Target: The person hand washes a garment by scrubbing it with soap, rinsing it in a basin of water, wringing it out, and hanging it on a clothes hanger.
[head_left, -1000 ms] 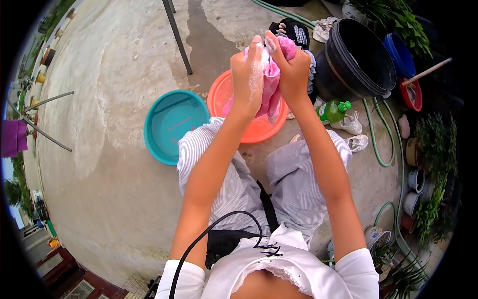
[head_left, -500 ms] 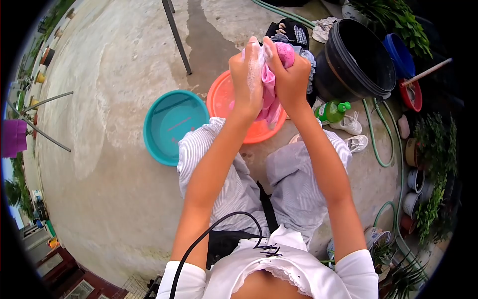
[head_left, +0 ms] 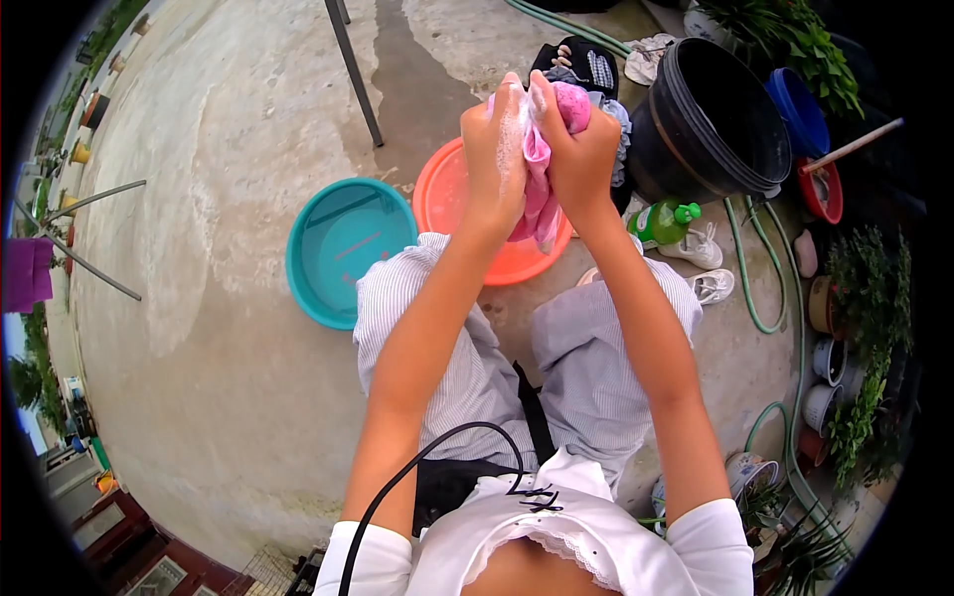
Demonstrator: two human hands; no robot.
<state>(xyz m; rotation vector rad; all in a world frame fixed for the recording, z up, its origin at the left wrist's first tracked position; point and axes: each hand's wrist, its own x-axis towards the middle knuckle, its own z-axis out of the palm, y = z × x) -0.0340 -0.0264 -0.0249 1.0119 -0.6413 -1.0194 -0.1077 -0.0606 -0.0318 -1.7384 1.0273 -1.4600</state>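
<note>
Both hands — left (head_left: 583,149), right (head_left: 494,154) — are closed tight on a soapy pink cloth (head_left: 540,189), held above the orange basin (head_left: 527,262).

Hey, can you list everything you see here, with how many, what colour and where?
pink cloth: one, soapy, between the hands
basins: two; coral below the cloth, teal left
green bottle: one, right of coral basin
shoes: two, white, beside bottle
black bucket: one, upper right
containers: two, blue and red, beyond bucket
clothes: uncountable, grey-blue and black, behind hands
hose: green, top and right
plants: several, green, right
purple item: one, far left
left hand, right hand: two, gripping cloth
</note>
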